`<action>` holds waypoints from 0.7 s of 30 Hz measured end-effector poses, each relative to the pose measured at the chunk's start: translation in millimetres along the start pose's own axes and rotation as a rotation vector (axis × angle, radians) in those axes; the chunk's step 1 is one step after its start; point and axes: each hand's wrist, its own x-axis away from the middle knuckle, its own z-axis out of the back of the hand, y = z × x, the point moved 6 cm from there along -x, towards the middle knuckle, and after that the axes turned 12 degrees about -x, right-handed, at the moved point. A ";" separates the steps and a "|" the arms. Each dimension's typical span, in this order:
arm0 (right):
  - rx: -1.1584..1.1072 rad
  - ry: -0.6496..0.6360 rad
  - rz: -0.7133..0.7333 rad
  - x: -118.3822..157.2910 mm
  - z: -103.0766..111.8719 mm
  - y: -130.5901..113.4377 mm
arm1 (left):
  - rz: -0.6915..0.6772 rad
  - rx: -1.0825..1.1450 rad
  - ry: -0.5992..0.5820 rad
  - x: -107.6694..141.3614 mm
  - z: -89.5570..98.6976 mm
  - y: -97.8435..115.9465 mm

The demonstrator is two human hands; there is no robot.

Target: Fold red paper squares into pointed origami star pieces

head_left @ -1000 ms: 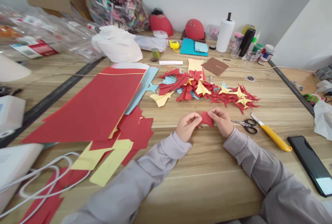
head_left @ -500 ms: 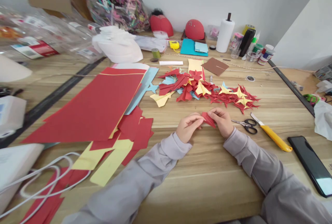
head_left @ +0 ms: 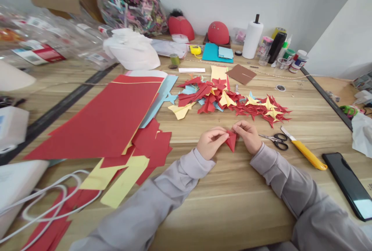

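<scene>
A small folded piece of red paper [head_left: 231,141] is held between my two hands above the table, its pointed end toward me. My left hand [head_left: 212,141] pinches its left upper edge between thumb and fingers. On the other side, my right hand [head_left: 247,135] has its fingertips closed at the paper's upper right corner. Just beyond the hands lies a pile of red, yellow and blue folded paper stars [head_left: 269,107]. Black-handled scissors [head_left: 279,141] rest close to my right hand, beside a yellow utility knife [head_left: 308,154].
Large red sheets [head_left: 101,119] and cut red and yellow strips [head_left: 124,181] cover the left side. A white cable [head_left: 62,200] loops at the lower left. A black phone [head_left: 347,185] lies at the right. Pincushions [head_left: 217,33], a white roll [head_left: 252,40] and jars [head_left: 298,63] line the back.
The red paper has turned between my fingers, so its point now faces down toward me and more of its face shows. Both hands stay in nearly the same place.
</scene>
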 end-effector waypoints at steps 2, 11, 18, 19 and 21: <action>0.026 -0.043 0.000 1.3 -3.9 -1.6 | -0.024 -0.001 0.020 0.4 0.2 -0.6; 0.027 -0.084 -0.002 0.6 -7.3 0.0 | -0.095 -0.135 0.063 3.0 0.5 2.8; -0.025 -0.097 0.008 0.6 -5.6 2.1 | -0.199 -0.239 0.179 7.1 4.9 5.3; -0.031 -0.106 0.010 0.7 -5.8 2.0 | -0.217 -0.252 0.191 7.5 5.6 6.8; -0.042 -0.121 0.012 0.8 -5.9 1.7 | -0.271 -0.285 0.206 8.4 6.5 11.7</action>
